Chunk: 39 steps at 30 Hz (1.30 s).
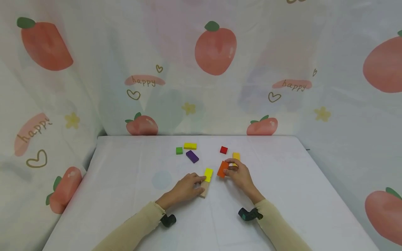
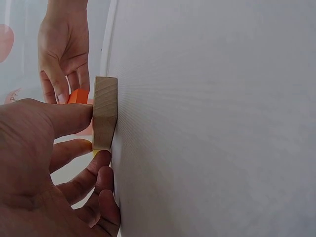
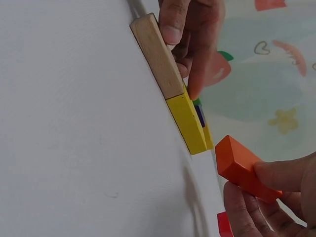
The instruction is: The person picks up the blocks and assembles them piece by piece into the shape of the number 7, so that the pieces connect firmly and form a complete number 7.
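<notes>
In the head view two blocks lie end to end on the table: a plain wooden block (image 1: 205, 188) and a yellow block (image 1: 208, 173). My left hand (image 1: 187, 187) holds the wooden block, thumb on its top and fingers along its left side; the index fingertip reaches the near end of the yellow block. Just right of the pair, my right hand (image 1: 240, 175) pinches an orange block (image 3: 242, 168) between thumb and fingers, raised above the table and tilted. The left wrist view shows the wooden block (image 2: 105, 111) end-on; the yellow one is mostly hidden there.
Farther back lie a green block (image 1: 179, 150), another yellow block (image 1: 190, 146), a purple block (image 1: 192, 156) and a red block (image 1: 224, 150). A yellow-orange block (image 1: 236, 156) lies behind my right hand, partly covered. Printed cloth (image 1: 201, 97) hangs behind the white table (image 1: 132, 157).
</notes>
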Available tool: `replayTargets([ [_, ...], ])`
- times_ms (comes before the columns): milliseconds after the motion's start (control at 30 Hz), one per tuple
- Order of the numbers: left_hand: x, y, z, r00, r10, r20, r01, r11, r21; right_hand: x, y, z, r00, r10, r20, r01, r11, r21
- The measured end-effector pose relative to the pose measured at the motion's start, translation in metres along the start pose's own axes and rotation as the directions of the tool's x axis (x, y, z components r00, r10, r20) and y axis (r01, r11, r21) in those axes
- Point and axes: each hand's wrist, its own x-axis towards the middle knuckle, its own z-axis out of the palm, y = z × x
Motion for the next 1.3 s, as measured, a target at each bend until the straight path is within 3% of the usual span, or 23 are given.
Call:
replayTargets([
  [333,0.000,-0.001,0.000,1.000,0.008,-0.004,-0.008,1.000,0.014,0.009,-0.006,0.001,0.999,0.047,0.008,-0.047,0.999,0.004],
  [800,-0.001,0.004,-0.001,1.000,-0.020,0.006,0.020,1.000,-0.008,0.019,-0.006,0.008,1.000,0.025,-0.003,-0.025,0.997,0.069],
  [1300,0.002,-0.001,0.001,1.000,-0.017,0.011,0.017,1.000,-0.008,0.031,-0.006,0.017,1.000,0.003,-0.011,-0.002,0.996,0.093],
])
